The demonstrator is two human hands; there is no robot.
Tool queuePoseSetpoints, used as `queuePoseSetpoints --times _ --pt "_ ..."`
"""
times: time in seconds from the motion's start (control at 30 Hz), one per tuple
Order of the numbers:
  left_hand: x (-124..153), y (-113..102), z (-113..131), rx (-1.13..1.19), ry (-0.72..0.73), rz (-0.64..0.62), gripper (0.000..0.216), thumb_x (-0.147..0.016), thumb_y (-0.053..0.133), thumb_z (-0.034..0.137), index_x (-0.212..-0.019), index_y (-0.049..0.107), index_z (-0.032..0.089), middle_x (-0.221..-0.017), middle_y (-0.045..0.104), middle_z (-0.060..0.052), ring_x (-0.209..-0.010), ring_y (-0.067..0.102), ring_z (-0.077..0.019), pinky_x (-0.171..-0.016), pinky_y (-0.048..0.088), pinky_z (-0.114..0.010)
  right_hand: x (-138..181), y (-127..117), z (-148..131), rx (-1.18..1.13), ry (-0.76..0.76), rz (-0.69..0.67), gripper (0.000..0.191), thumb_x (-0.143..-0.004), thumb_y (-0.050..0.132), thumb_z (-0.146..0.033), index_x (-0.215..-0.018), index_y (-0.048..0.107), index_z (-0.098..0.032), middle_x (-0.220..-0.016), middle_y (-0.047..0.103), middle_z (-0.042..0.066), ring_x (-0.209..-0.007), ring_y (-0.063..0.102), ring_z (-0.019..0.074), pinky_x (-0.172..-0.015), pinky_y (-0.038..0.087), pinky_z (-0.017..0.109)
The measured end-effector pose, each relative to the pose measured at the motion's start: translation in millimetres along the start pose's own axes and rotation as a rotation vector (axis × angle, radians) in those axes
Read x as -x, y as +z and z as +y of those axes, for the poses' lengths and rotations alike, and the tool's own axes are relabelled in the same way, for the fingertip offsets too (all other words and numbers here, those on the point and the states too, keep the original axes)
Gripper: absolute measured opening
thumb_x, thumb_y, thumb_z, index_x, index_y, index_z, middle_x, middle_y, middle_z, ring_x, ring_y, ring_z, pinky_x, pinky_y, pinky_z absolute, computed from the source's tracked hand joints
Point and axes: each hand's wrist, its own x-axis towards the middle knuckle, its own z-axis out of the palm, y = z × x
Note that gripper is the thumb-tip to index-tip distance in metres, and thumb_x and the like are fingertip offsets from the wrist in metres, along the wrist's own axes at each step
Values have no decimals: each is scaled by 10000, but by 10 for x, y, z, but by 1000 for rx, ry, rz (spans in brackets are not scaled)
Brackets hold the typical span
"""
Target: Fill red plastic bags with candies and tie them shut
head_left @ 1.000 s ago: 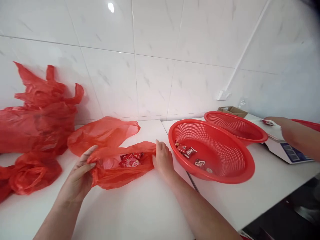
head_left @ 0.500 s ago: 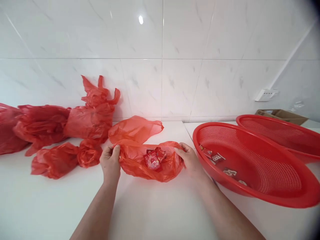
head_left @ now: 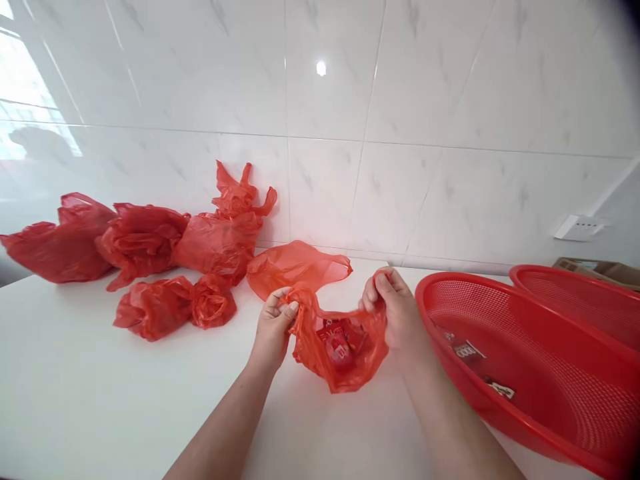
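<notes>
From where I stand, the thin red translucent plastic bag (head_left: pixel 309 337) is over the white table (head_left: pixel 125 407), just left of the big red perforated plastic basket (head_left: pixel 537 373). The left hand (head_left: pixel 274 328) pinches one side of its rim; the right hand (head_left: pixel 395 307) has fingers curled around the other. It looks light, limp, perhaps slippery and easily torn; the small red wrapped packets (head_left: pixel 340 347) inside probably weigh little. Bunched rim edges seem the surest hold.
</notes>
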Motion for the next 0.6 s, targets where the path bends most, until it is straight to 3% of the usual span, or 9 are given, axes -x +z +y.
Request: queuePoseSetpoints --times 0.07,0.13,0.23,0.4,0.5,0.6 --pt "14 7 -6 -3 -24 -19 349 -713 712 296 -987 510 220 -691 645 30 -568 590 -105 -578 447 -218 45 89 64 1 97 -92 325 -865 444 -542 -810 495 -226 -491 381 -74 -397 280 66 -415 270 197" --pt "29 19 -17 -12 -41 -39 336 -711 714 303 -957 505 208 -687 645 24 -558 588 -107 -564 440 -219 94 153 129 60 181 -160 416 -886 349 -582 -928 557 -224 -469 371 -67 -392 266 71 -399 218 196" --pt "42 40 -42 -40 -60 -59 337 -715 712 320 -952 506 200 -660 630 26 -540 570 -104 -554 431 -221 146 209 210 159 282 -252 432 -875 416 -556 -1167 530 -260 -545 457 -51 -438 382 81 -447 300 202" --pt "58 63 -60 -151 -40 -34 286 -730 693 355 -922 547 201 -712 646 9 -574 567 -116 -563 427 -225 175 257 331 337 353 -479 647 -840 557 -421 -1413 284 -298 -592 530 -53 -567 523 131 -598 413 270" --pt "99 79 -54 -273 21 -125 269 -814 571 431 -916 615 186 -900 670 -51 -800 611 -188 -692 461 -281 172 274 423 392 300 -411 622 -810 596 -372 -1371 337 -299 -626 548 -52 -635 545 145 -641 424 283" --pt "155 108 -64 -430 96 -281 345 -861 475 457 -932 656 172 -939 660 -77 -920 583 -227 -799 443 -315 153 265 532 296 281 -330 286 -786 606 -381 -1036 549 -253 -670 528 -43 -577 482 112 -560 382 246"
